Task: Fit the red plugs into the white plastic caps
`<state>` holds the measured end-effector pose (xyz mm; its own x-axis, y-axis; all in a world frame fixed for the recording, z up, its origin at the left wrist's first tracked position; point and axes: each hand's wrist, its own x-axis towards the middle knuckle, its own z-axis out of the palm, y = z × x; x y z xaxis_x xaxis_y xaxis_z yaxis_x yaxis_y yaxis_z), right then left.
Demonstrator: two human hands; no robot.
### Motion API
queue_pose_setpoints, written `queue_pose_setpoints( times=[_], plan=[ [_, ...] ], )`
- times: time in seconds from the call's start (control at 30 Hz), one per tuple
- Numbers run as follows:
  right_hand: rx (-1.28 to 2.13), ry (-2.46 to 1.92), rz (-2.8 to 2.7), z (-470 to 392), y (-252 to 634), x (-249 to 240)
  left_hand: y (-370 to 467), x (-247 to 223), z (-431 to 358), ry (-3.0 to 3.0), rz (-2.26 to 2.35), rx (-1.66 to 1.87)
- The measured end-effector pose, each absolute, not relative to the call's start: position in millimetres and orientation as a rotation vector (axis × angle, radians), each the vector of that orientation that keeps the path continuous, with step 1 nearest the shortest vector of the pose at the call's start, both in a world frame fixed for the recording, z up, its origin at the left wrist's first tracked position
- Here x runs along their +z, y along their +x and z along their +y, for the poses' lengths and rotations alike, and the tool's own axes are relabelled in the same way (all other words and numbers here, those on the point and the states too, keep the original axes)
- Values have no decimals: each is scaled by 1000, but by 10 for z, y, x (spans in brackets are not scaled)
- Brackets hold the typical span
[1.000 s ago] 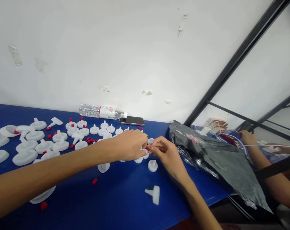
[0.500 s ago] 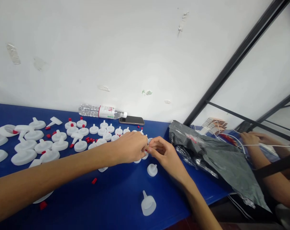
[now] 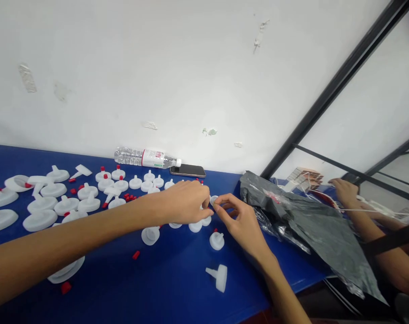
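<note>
My left hand [image 3: 187, 202] reaches in over the white nozzle caps, its fingers curled down; what they hold, if anything, is hidden. Close on its right, my right hand [image 3: 236, 216] has thumb and forefinger bent toward each other beside a small white cap [image 3: 213, 199]; nothing clear shows between the fingertips. Below the hands stands a white nozzle cap [image 3: 217, 240] with a red tip piece [image 3: 215, 230] by it. Nearer the front, another white nozzle cap [image 3: 221, 277] lies on its side, spout to the left.
Many white caps [image 3: 40, 220] and loose red pieces [image 3: 136, 255] cover the left of the blue table [image 3: 150, 292]. A bottle [image 3: 153, 159] and phone [image 3: 188, 170] lie by the wall. Grey plastic bag [image 3: 302, 220] at right; beyond the black frame, another person's arms [image 3: 369, 220].
The front cap has tipped onto its side and turned. A red piece now shows by the cap below my hands. My fingertips have drawn slightly apart. The other person's hand has moved left.
</note>
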<state>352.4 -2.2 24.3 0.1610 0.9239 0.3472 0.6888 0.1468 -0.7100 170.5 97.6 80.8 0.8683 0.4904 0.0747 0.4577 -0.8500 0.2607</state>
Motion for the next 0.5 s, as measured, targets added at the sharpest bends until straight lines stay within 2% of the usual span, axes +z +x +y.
queue_pose_setpoints(
  times=[0.13,0.23,0.33,0.5],
  plan=[
    [25,-1758,-1377,-111,3621,290,1435,1200,1191,2790,804,294],
    [-273,-2139,-1288,-245,3726,239,1119,1494,1445,2808,954,297],
    [-224,-2365,-1335,-312,3779,89,788,1672,1714,2718,1241,60],
    [58,-2105,-1623,-189,3709,-35,393,1705,2039,2435,1561,-259]
  ],
)
